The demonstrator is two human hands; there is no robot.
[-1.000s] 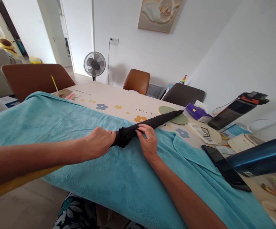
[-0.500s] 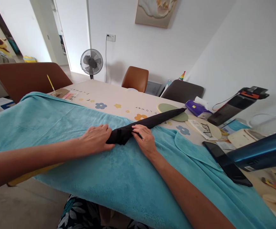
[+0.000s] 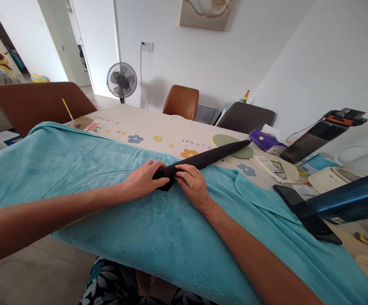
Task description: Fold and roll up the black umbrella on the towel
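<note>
Your left hand (image 3: 144,180) and right hand (image 3: 193,183) both clench the near end of the black rolled cloth (image 3: 207,157) on the teal towel (image 3: 107,169); it points toward 2 o'clock. The tablecloth (image 3: 158,127) reads "FLOWER". No containers with visible contents.

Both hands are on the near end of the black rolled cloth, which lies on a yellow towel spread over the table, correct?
Not quite. The head view shows the towel is teal, not yellow. The rest holds: the left hand and the right hand are both on the near end of the black rolled cloth, which lies on the towel spread over the table.
</note>
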